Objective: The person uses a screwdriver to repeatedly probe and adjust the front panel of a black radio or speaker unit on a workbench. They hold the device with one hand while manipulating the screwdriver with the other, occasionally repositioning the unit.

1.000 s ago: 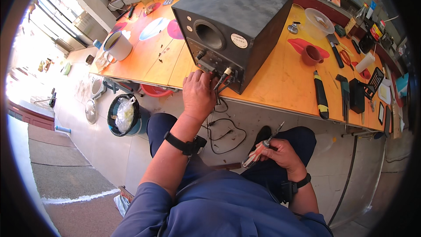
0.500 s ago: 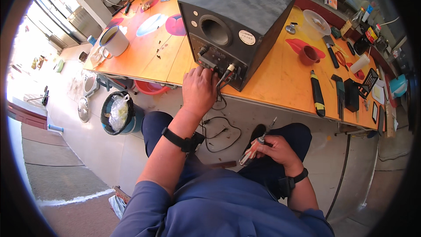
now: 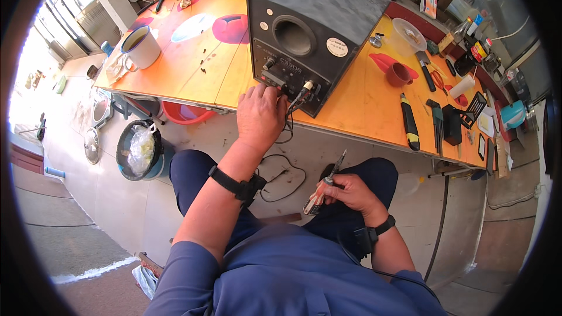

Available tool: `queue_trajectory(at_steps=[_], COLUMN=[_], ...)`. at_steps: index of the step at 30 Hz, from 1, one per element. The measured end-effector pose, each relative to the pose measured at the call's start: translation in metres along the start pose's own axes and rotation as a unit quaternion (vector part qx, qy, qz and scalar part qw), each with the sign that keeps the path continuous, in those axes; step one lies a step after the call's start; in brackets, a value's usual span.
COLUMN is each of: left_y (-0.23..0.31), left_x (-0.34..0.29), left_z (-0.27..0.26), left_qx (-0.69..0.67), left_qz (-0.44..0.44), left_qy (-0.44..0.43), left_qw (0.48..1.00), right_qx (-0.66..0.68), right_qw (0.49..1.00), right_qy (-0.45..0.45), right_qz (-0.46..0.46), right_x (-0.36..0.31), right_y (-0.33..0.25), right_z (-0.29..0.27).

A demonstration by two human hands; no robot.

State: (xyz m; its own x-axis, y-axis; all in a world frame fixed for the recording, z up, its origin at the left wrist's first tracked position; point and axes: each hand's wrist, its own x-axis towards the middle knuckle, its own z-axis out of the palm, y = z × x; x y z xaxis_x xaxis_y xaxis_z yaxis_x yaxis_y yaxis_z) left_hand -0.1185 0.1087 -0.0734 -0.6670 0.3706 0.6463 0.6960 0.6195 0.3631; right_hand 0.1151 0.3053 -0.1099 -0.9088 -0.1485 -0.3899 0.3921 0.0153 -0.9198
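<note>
A large black speaker box [image 3: 319,9] with a round port and a panel of knobs and sockets stands at the table's front edge. My left hand [image 3: 261,118] reaches up to the lower panel, fingers curled against it beside the plugged-in cables [image 3: 302,95]. Whatever those fingers grip is hidden behind them. Low over my right thigh, my right hand [image 3: 354,193] is closed around a screwdriver [image 3: 319,194] with a thick orange-and-grey handle. Its shaft points up and away from me, apart from the speaker.
On the orange table [image 3: 234,76] a white mug [image 3: 140,48] stands at left. At right are a brown cup [image 3: 398,74], a utility knife [image 3: 410,123], a cleaver [image 3: 426,70] and a black holder [image 3: 451,124]. A lined bin [image 3: 140,151] and loose cable [image 3: 285,178] are on the floor.
The whole view has shifted slightly, so the scene sits further left. My left hand stays at the panel; my right hand keeps the screwdriver, its tip now a little higher in the picture.
</note>
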Motion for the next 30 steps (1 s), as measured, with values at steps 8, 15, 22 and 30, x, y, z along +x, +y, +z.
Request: queue_trajectory(at_steps=[8, 15, 22, 30], left_y=[0.0010, 0.0025, 0.0037, 0.0012], left_x=[0.0007, 0.0018, 0.0017, 0.0006], left_z=[-0.0007, -0.0015, -0.0036, -0.0035], left_qx=[-0.005, 0.013, 0.031, 0.018], left_qz=[0.012, 0.006, 0.007, 0.016], left_qy=[0.011, -0.010, 0.001, 0.004], left_qw=[1.000, 1.000, 0.999, 1.000], right_qx=[0.006, -0.013, -0.008, -0.005], right_qw=[1.000, 1.000, 1.000, 1.000], right_qy=[0.006, 0.014, 0.003, 0.001], right_qz=[-0.006, -0.008, -0.018, -0.014], right_x=[-0.0008, -0.0035, -0.0061, -0.0061], right_y=[-0.0051, -0.0063, -0.0021, -0.0034], right_z=[0.0021, 0.0010, -0.0025, -0.0025])
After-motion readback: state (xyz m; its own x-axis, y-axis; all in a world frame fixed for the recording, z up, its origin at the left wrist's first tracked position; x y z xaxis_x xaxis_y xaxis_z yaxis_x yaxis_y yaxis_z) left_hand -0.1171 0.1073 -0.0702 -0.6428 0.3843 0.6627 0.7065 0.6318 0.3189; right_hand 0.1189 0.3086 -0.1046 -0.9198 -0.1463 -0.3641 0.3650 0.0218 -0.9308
